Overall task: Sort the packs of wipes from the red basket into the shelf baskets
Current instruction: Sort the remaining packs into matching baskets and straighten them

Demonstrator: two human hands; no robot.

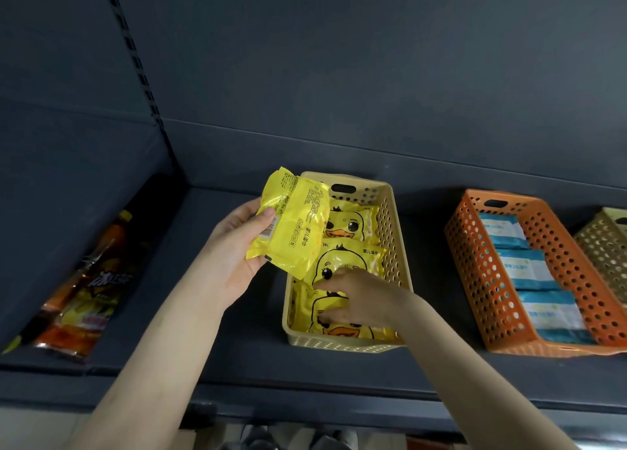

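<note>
pack (288, 225): yellow, printed back showing, tilted over the left rim of the cream basket (400, 246); not yet in.
left hand (234, 249): thumb and fingers curled round the pack.
right hand (353, 300): inside the basket's near end, fingers curled on the front pack (339, 332).
step: probably clearing a slot. Push the row flat, then lay the pack duck-side up.
basket: duck packs (349, 227) in a row.
orange basket (475, 263): right of it, apart; blue packs (522, 266) in a row.
tan basket (604, 246): farther right, contents hidden.
bottles (88, 290): left, lying down.
</note>
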